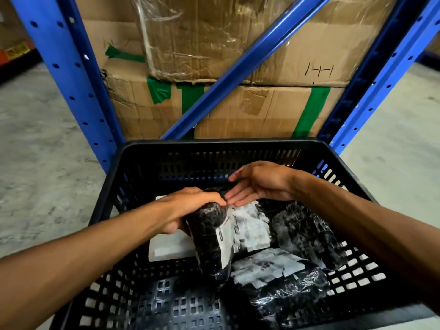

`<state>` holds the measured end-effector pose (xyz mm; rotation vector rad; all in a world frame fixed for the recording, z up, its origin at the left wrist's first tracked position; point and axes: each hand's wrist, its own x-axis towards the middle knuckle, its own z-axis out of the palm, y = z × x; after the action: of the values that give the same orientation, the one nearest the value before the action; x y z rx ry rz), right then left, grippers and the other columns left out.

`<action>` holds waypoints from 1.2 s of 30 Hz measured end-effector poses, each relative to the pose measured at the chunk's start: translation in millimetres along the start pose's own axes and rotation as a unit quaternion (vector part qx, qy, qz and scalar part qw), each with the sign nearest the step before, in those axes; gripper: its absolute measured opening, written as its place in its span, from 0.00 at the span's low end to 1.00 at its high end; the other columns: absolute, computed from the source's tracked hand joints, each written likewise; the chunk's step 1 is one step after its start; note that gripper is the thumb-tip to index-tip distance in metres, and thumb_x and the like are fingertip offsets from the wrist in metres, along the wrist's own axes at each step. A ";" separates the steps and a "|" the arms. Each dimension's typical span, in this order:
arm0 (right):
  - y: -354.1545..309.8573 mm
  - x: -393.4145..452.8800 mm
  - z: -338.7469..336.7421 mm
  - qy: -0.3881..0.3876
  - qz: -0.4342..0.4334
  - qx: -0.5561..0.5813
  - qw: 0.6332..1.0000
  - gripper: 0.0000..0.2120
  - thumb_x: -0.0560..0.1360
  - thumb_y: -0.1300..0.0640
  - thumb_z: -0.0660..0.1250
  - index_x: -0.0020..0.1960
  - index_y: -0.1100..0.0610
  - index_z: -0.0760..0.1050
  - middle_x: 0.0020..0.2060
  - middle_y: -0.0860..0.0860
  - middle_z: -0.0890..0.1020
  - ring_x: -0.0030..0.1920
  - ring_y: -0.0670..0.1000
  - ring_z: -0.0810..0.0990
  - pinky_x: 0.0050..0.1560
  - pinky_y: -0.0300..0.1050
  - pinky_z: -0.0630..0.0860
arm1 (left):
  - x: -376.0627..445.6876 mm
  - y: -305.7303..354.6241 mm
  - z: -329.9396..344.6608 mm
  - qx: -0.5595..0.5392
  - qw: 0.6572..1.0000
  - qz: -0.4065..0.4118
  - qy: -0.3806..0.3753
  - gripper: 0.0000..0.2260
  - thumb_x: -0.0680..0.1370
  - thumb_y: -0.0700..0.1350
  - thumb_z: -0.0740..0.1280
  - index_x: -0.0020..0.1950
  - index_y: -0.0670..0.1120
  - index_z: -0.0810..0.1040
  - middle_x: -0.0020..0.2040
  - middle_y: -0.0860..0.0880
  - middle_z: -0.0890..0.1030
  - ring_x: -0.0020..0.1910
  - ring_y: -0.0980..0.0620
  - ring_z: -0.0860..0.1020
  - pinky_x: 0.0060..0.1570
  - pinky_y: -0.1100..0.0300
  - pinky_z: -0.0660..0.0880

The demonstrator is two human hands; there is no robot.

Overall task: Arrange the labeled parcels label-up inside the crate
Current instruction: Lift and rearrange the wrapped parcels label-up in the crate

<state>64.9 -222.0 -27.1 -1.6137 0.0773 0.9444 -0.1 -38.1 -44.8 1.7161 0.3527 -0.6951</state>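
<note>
A black slotted crate (133,151) fills the lower view. My left hand (188,206) grips the far end of a black plastic parcel (209,239) whose white label faces right, tilted on its side. My right hand (257,184) hovers just beyond it with fingers spread, fingertips near the parcel's top. Beside it lies a parcel with its white label up (252,227). Another black parcel with a label up (273,272) sits at the near right. A shiny black parcel (307,236) lies at the right, no label visible. A white parcel (171,246) lies under my left hand.
Blue metal rack posts (69,75) and a diagonal brace (238,72) stand right behind the crate. Stacked cardboard boxes with green tape (262,110) fill the rack. Grey concrete floor (42,151) lies on both sides.
</note>
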 end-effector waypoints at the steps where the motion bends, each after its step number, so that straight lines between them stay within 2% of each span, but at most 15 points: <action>1: 1.1 3.5 -1.1 0.008 0.003 -0.038 0.999 0.11 0.82 0.60 0.51 0.51 0.63 0.71 0.37 0.65 0.84 0.36 0.59 0.86 0.39 0.50 0.84 | 1.2 -2.9 -4.7 -0.005 1.000 0.002 0.006 0.15 0.58 0.50 0.75 0.42 0.48 0.81 0.38 0.47 0.85 0.39 0.48 0.82 0.42 0.56 0.77; 5: 23.3 12.5 -11.4 0.088 0.063 -0.250 0.962 0.23 0.81 0.46 0.55 0.61 0.66 0.70 0.41 0.64 0.81 0.36 0.58 0.83 0.46 0.55 0.81 | 2.1 -11.0 -20.7 -0.104 0.994 0.030 0.006 0.09 0.59 0.46 0.69 0.36 0.46 0.82 0.32 0.46 0.84 0.31 0.48 0.81 0.35 0.61 0.76; 7: 37.3 12.8 -14.6 0.091 0.088 -0.250 0.960 0.32 0.76 0.35 0.56 0.63 0.63 0.70 0.48 0.65 0.80 0.40 0.61 0.82 0.47 0.55 0.82 | 1.2 -12.0 -31.4 -0.191 0.980 0.048 -0.018 0.08 0.62 0.43 0.67 0.35 0.43 0.83 0.32 0.44 0.83 0.27 0.48 0.81 0.31 0.62 0.78; 9: 45.6 13.0 -11.9 0.064 0.068 -0.154 0.984 0.37 0.70 0.28 0.57 0.59 0.61 0.75 0.47 0.61 0.82 0.41 0.59 0.83 0.46 0.54 0.83 | 1.2 -13.0 -41.8 -0.261 0.961 0.077 -0.037 0.10 0.62 0.42 0.65 0.36 0.41 0.84 0.34 0.42 0.83 0.30 0.47 0.81 0.33 0.60 0.79; 11: 49.4 14.5 -3.6 0.058 -0.014 -0.040 0.997 0.31 0.68 0.30 0.63 0.54 0.55 0.80 0.41 0.53 0.87 0.39 0.54 0.86 0.39 0.50 0.83 | 0.3 -11.5 -48.4 -0.291 0.951 0.094 -0.047 0.13 0.62 0.43 0.64 0.42 0.40 0.84 0.39 0.41 0.84 0.36 0.45 0.81 0.40 0.56 0.78; 13: 49.1 19.3 3.1 0.107 -0.094 0.004 0.990 0.21 0.67 0.34 0.69 0.50 0.49 0.79 0.38 0.46 0.88 0.37 0.48 0.86 0.34 0.45 0.81 | -2.4 -6.0 -53.1 -0.282 0.953 0.088 -0.062 0.16 0.62 0.44 0.68 0.46 0.40 0.83 0.43 0.40 0.84 0.39 0.44 0.82 0.42 0.55 0.78; 17: 30.3 20.5 -0.6 0.210 -0.174 -0.077 0.959 0.20 0.66 0.38 0.72 0.49 0.50 0.75 0.40 0.49 0.85 0.31 0.40 0.84 0.26 0.39 0.79 | -6.3 -2.5 -55.7 -0.113 0.991 0.069 -0.027 0.20 0.65 0.50 0.76 0.54 0.44 0.84 0.51 0.45 0.87 0.49 0.48 0.85 0.45 0.57 0.80; 19: 24.5 20.1 -3.1 0.204 -0.193 -0.135 0.950 0.27 0.63 0.36 0.73 0.54 0.51 0.73 0.45 0.50 0.84 0.39 0.43 0.85 0.38 0.45 0.84 | -5.4 -9.1 -51.2 -0.066 0.996 0.052 0.022 0.30 0.68 0.48 0.76 0.68 0.43 0.73 0.59 0.46 0.83 0.59 0.50 0.81 0.55 0.55 0.77; 21: 25.9 22.2 0.9 0.193 -0.193 -0.161 0.948 0.35 0.60 0.33 0.73 0.60 0.53 0.71 0.50 0.50 0.84 0.48 0.48 0.84 0.50 0.51 0.82 | -4.5 -16.3 -49.2 -0.065 0.996 0.036 0.041 0.42 0.69 0.48 0.76 0.77 0.44 0.58 0.70 0.46 0.73 0.66 0.51 0.72 0.67 0.55 0.66; 23: 31.7 26.3 6.8 0.193 -0.195 -0.164 0.947 0.38 0.60 0.32 0.72 0.62 0.53 0.70 0.53 0.50 0.83 0.51 0.50 0.83 0.55 0.53 0.80 | -1.7 -20.6 -51.4 -0.059 0.997 0.032 0.048 0.47 0.68 0.49 0.77 0.78 0.45 0.52 0.75 0.45 0.66 0.70 0.49 0.67 0.69 0.53 0.60; 26: 36.4 36.3 13.5 0.187 -0.193 -0.158 0.950 0.36 0.64 0.34 0.71 0.63 0.54 0.69 0.54 0.51 0.82 0.52 0.51 0.83 0.55 0.53 0.80 | 1.7 -26.0 -55.8 -0.055 0.996 0.023 0.071 0.48 0.67 0.50 0.77 0.78 0.45 0.53 0.76 0.45 0.63 0.74 0.47 0.62 0.72 0.52 0.56; 30: 35.7 45.3 24.6 0.183 -0.189 -0.173 0.949 0.34 0.69 0.37 0.70 0.66 0.55 0.67 0.55 0.50 0.80 0.52 0.48 0.80 0.52 0.43 0.78 | 1.7 -31.0 -58.2 -0.069 0.993 0.013 0.092 0.48 0.59 0.55 0.79 0.75 0.47 0.63 0.72 0.46 0.71 0.71 0.46 0.68 0.72 0.48 0.61; 33: 36.4 52.0 32.7 0.192 -0.186 -0.169 0.949 0.34 0.70 0.38 0.70 0.68 0.56 0.66 0.57 0.49 0.78 0.55 0.50 0.78 0.55 0.44 0.75 | 6.4 -34.4 -61.8 -0.074 0.990 0.001 0.123 0.35 0.60 0.54 0.78 0.65 0.46 0.75 0.63 0.47 0.80 0.61 0.49 0.77 0.64 0.53 0.72; 35: 37.0 56.9 36.9 0.194 -0.186 -0.161 0.950 0.33 0.71 0.41 0.70 0.68 0.57 0.67 0.58 0.50 0.79 0.56 0.50 0.78 0.55 0.43 0.74 | 8.4 -34.9 -62.2 -0.074 0.987 -0.007 0.139 0.26 0.64 0.51 0.78 0.60 0.46 0.78 0.57 0.47 0.83 0.54 0.51 0.81 0.53 0.59 0.78; 36: 37.0 58.7 38.7 0.193 -0.186 -0.156 0.950 0.32 0.71 0.41 0.70 0.68 0.57 0.67 0.58 0.51 0.79 0.56 0.50 0.78 0.54 0.42 0.74 | 9.6 -35.1 -62.6 -0.074 0.987 -0.011 0.143 0.26 0.64 0.50 0.78 0.60 0.46 0.78 0.57 0.47 0.83 0.54 0.50 0.80 0.53 0.58 0.78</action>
<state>64.3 -174.4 -90.7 -2.0036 -0.1117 0.3506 3.6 29.8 -69.9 1.6726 0.6086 -0.4271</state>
